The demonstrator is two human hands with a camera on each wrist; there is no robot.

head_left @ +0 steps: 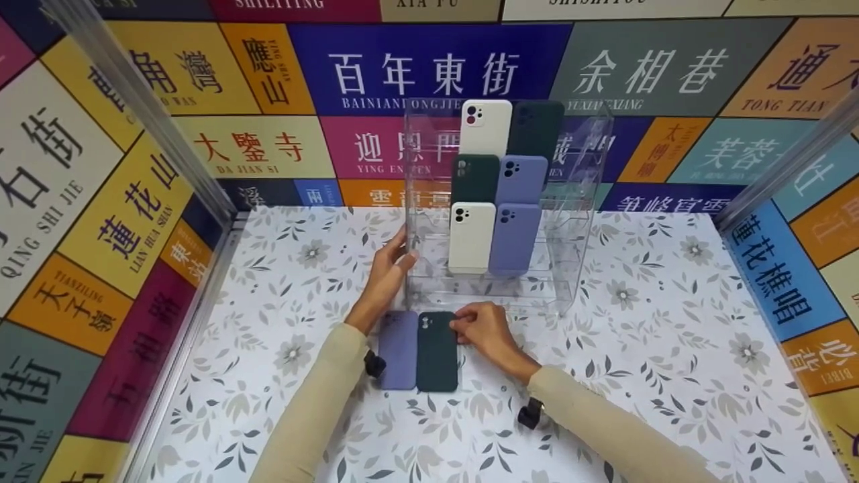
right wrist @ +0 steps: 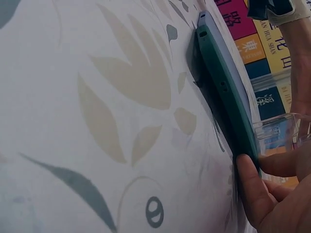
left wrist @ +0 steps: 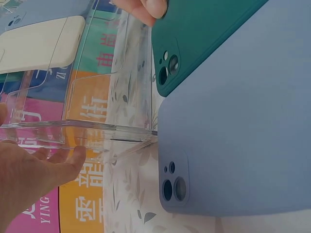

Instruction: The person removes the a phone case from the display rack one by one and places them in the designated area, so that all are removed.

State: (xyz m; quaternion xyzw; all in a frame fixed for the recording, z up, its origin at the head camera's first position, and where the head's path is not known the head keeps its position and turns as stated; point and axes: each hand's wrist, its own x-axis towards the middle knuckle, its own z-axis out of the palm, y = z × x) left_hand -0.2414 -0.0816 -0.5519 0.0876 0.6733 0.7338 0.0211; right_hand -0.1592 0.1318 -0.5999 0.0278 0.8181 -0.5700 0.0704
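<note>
My left hand (head_left: 388,274) grips the left side wall of a clear display stand (left wrist: 87,125), with the thumb on one face and the fingers on the other. With thumb and fingertips, my right hand (head_left: 488,333) pinches the upper right corner of a dark green phone case (head_left: 437,355). That case lies back up in front of the stand, its camera cutouts toward the stand. Directly to its left, side by side, lies a lavender phone case (head_left: 400,355), below my left wrist. In the left wrist view the green case overlaps the lavender one.
The tiered stand holds phone cases in two columns: cream (head_left: 472,238) and lavender (head_left: 515,239) at the bottom, dark green (head_left: 474,178) and lavender (head_left: 522,179) midway, cream (head_left: 486,134) and dark green (head_left: 537,131) on top. Sign-covered walls surround the floral tabletop (head_left: 644,349).
</note>
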